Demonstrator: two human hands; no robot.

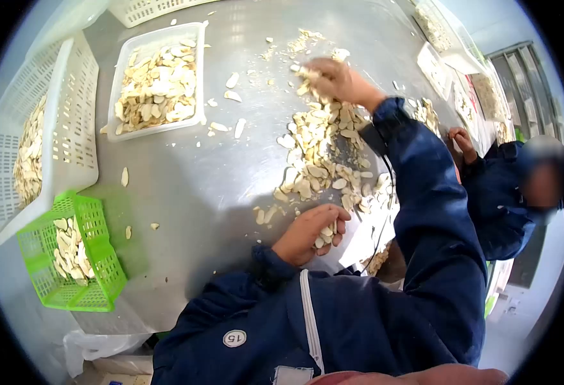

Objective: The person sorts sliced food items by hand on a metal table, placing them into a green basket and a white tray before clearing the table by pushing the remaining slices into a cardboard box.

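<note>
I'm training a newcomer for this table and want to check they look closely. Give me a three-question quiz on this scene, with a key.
1. Multiple choice: where is the person's left hand?
A) Inside the tall white crate
B) Beside the near end of the loose pile of pale slices
C) On the other person's sleeve

2. True or false: the green basket has nothing in it.

3. Short answer: which of the person's two hands is farther from their body?

Key:
1. B; it holds some slices.
2. False; pale slices lie inside.
3. The right hand, at the far part of the pile.
</note>
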